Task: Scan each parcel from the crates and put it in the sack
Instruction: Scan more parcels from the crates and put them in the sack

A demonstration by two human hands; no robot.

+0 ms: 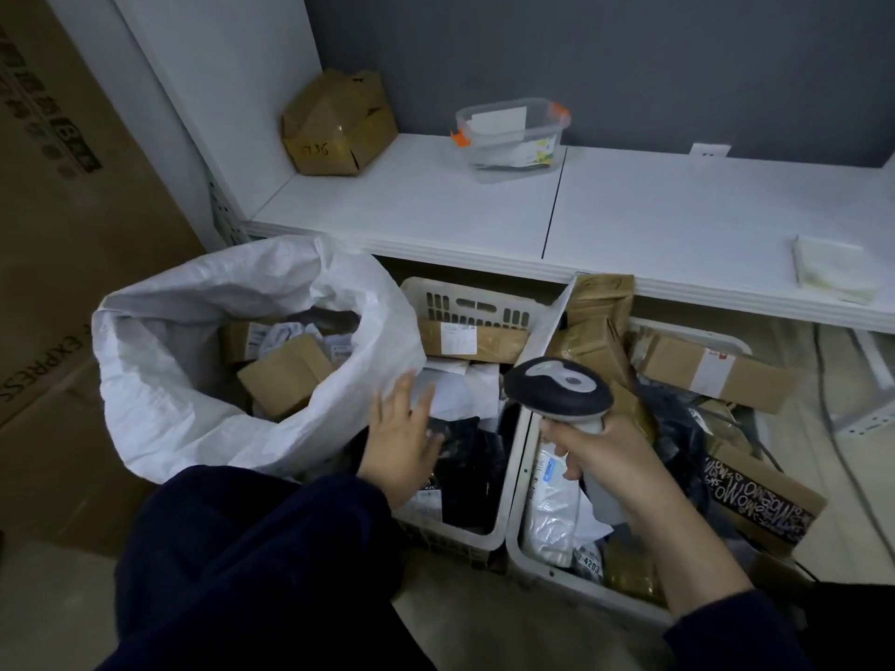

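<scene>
A white woven sack (160, 375) stands open at the left with several cardboard parcels (285, 375) inside. Two pale plastic crates sit to its right: the left crate (472, 309) holds black and white bags and a brown box, the right crate (528, 549) holds brown boxes, white bags and a black bag. My left hand (402, 438) is flat with straight fingers over the left crate, just right of the sack's rim, holding nothing. My right hand (605, 457) grips the handle of a grey and black barcode scanner (557, 387) above the gap between the crates.
A white shelf (436, 205) runs above the crates, with a crumpled brown box (339, 125), a clear plastic tub (511, 135) and a folded white cloth (835, 271) on it. Large cardboard cartons (63, 234) stand at the left. A cable (823, 394) lies on the floor at the right.
</scene>
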